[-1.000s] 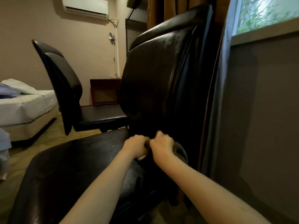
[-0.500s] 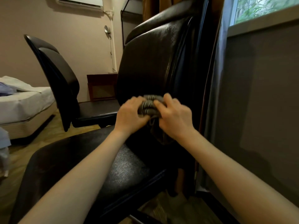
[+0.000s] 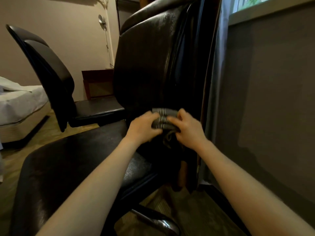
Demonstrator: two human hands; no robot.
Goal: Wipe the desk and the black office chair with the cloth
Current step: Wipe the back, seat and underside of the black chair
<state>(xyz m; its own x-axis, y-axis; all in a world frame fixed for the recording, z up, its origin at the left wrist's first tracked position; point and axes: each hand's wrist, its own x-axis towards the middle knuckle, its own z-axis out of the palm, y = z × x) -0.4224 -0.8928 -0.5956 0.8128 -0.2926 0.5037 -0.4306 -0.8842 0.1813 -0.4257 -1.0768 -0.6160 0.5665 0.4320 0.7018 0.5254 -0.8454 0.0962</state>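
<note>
A second chair (image 3: 51,74) and the corner of a bed (image 3: 20,103) stand left of the black office chair (image 3: 150,65). A curtain (image 3: 216,82) and a grey wall (image 3: 272,99) are close on its right. The window (image 3: 247,2) is cut off at the top edge, and the hanging end of the cloth (image 3: 163,120) is lost in shadow. The left hand (image 3: 143,128) and right hand (image 3: 189,130) grip the bunched grey cloth between them, fingers curled round it, in front of the lower backrest, above the seat.
</note>
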